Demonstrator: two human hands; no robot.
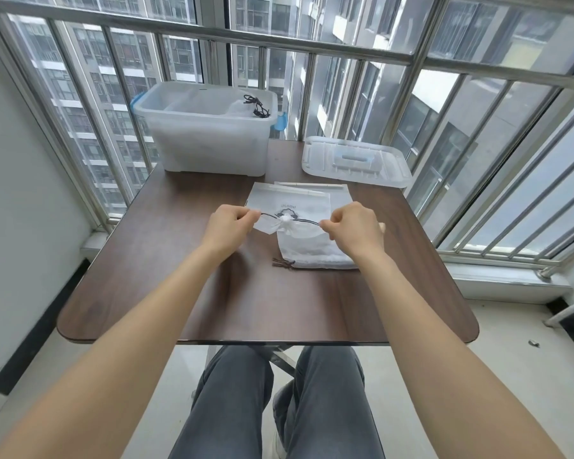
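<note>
While both arms stretched out over the dark wooden table (212, 293), the left hand (227, 223) and the right hand (353, 226) each pinched one end of a dark drawstring (307, 221). On each hand the fingers were curled in and closed against the thumb on the cord, with nothing else in either grip. The drawstring ran taut and almost level between the two hands, above the middle of the table. At its midpoint sat a small white pouch (280, 226), its mouth gathered into a tight bunch round the cord and its thin cloth sagging loosely below.

Just under the right hand a second white pouch (315, 253) lay flat on the table, its brown cord ends (283, 262) sticking out at its near left corner. Beyond the hands lay a flat printed packet (289, 200) with a dark emblem, partly hidden by the held pouch; whether the two touched could not be told.

At the far left corner stood a translucent storage bin (209, 140) — open, with more white cloth and black cords (257, 107) in its right-hand part. Its lid (355, 160) lay apart at the far right, overhanging the table's edge. A steel railing (279, 49) ran behind the table, and grey trouser legs (246, 392) showed below its near edge.
</note>
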